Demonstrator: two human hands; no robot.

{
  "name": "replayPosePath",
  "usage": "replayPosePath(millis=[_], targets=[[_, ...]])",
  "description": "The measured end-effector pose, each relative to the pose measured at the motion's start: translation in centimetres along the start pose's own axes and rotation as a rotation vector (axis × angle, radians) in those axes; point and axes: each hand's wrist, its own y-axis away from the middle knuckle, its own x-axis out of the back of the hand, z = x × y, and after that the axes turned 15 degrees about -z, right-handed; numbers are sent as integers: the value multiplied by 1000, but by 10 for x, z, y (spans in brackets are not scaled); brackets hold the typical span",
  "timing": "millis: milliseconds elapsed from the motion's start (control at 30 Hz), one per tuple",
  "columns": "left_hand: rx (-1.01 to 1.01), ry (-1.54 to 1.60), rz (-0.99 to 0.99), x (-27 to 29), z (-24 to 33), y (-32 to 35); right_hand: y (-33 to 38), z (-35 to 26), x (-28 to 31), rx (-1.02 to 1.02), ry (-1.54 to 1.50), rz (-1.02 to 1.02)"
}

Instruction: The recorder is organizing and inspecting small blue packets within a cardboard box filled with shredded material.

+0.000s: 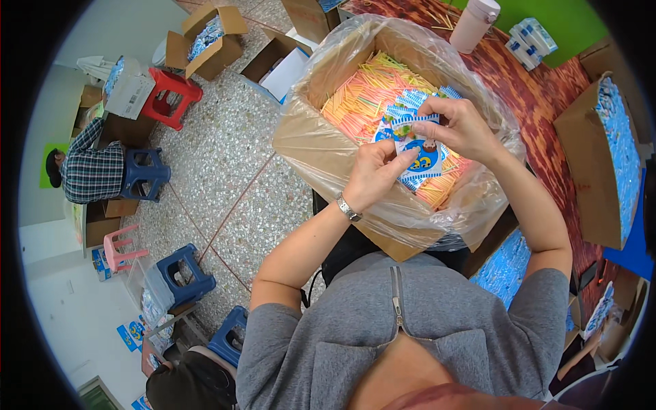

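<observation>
Between my two hands is a small blue and white printed packet (427,162) with a cartoon figure on it. My left hand (372,171), with a metal watch on its wrist, pinches the packet's left side between thumb and fingers. At the top edge, my right hand (465,130) grips it with thumb and bent fingers. Below them stands a large carton (295,126) lined with clear plastic. It holds many thin pink, orange and yellow sticks (355,99). More blue-striped packets (412,100) lie on the sticks, partly covered by my hands.
On the red-brown table (540,102) stand a pale pink bottle (473,26) and a small clear rack (531,42). A carton of blue packets (581,143) is at right. Stools, including a red one (171,96), and a person in a checked shirt (96,167) are at left.
</observation>
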Motion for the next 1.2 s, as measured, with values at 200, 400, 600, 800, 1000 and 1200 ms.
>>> replayPosePath(millis=[200,400,600,800,1000,1200], targets=[[15,-51,74,25,-9,2,-16,-1,-1,142,72,47],[-1,-96,85,38,-2,-5,-29,-7,1,114,-190,-43],[-15,-169,128,42,19,2,-43,-5,9,252,165,-146],[-203,-135,393,63,46,4,-110,52,-7,85,150,-151],[-282,-229,489,84,50,17,-168,67,-74,-406,659,-305],[-259,-237,510,89,51,25,-174,54,-91,-474,696,-356]])
